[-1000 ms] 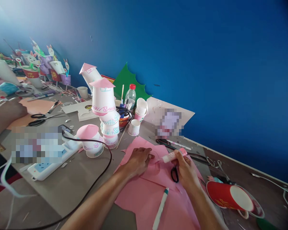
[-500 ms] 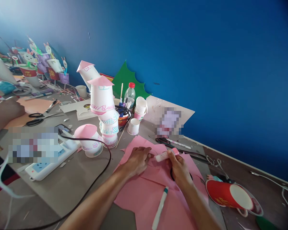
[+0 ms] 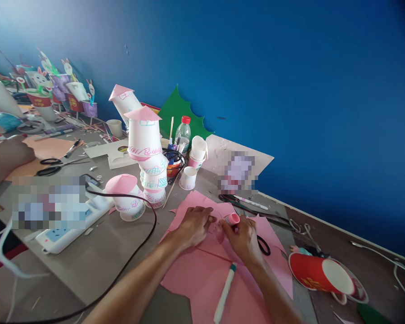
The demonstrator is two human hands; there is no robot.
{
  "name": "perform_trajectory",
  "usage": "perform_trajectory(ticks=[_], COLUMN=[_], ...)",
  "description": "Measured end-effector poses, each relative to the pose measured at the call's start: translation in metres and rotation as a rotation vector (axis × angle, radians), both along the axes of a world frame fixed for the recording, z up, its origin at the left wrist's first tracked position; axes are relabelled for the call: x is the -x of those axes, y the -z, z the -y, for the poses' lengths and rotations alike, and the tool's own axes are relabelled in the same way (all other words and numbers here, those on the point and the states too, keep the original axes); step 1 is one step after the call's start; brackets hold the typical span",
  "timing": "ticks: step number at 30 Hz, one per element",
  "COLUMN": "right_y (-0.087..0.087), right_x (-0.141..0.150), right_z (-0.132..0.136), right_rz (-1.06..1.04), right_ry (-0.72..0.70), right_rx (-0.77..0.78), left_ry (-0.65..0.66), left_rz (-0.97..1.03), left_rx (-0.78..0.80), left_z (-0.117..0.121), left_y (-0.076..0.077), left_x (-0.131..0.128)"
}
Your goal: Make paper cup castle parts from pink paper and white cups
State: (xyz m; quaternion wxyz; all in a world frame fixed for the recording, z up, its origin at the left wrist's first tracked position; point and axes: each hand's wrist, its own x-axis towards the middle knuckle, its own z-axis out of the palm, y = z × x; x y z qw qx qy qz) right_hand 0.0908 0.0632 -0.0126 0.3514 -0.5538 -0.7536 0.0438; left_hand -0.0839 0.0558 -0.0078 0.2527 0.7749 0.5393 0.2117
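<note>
My left hand [image 3: 196, 225] lies on the pink paper [image 3: 219, 285], its fingers bent and pressed together, holding down a curved piece of pink paper [image 3: 219, 210]. Close beside it, my right hand [image 3: 242, 236] is closed around a glue stick [image 3: 234, 219] whose pink end points up toward me. The tip of the glue stick is hidden by my fingers. A white marker with a green end [image 3: 226, 292] rests on the paper between my forearms. The black scissors handle [image 3: 263, 245] shows past my right wrist.
Stacked paper cups with pink cone roofs [image 3: 144, 135] stand left of the paper. Behind are a bottle [image 3: 182, 132] and small cups [image 3: 188, 178]. A power strip [image 3: 64, 234] with a dark cable lies left; a red cup [image 3: 320, 274] lies right. Another person's hand [image 3: 10, 155] is far left.
My right hand has shifted slightly left and turned, so the glue stick now stands more upright instead of lying across. The scissors handle is more exposed. My left hand stays in place.
</note>
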Motion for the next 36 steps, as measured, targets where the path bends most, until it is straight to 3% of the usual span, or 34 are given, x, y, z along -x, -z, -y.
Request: perform_trajectory(ticks=[6, 10, 13, 17, 21, 27, 36], right_y=[-0.002, -0.008, -0.018, -0.031, -0.027, -0.01, -0.01], right_x=[0.003, -0.003, -0.013, -0.024, -0.021, -0.011, -0.008], right_z=[0.006, 0.006, 0.004, 0.002, -0.001, -0.005, -0.001], right_rz=[0.198, 0.194, 0.006, -0.427, -0.619, -0.508, -0.346], right_ry=[-0.12, -0.122, -0.072, 0.029, 0.066, 0.057, 0.046], right_rx=[-0.077, -0.06, 0.028, 0.283, 0.439, 0.539, 0.478], left_ry=[0.003, 0.004, -0.026, -0.021, -0.036, -0.001, 0.015], left_rz=[0.0, -0.002, 0.001, 0.001, 0.042, 0.048, 0.078], left_rx=[0.03, 0.04, 0.047, 0.041, 0.02, -0.004, -0.053], left_z=[0.001, 0.001, 0.002, 0.004, 0.004, 0.001, 0.0], left_y=[-0.005, -0.005, -0.004, -0.006, -0.003, 0.003, 0.01], left_x=[0.0, 0.0, 0.0, 0.001, 0.001, 0.002, 0.001])
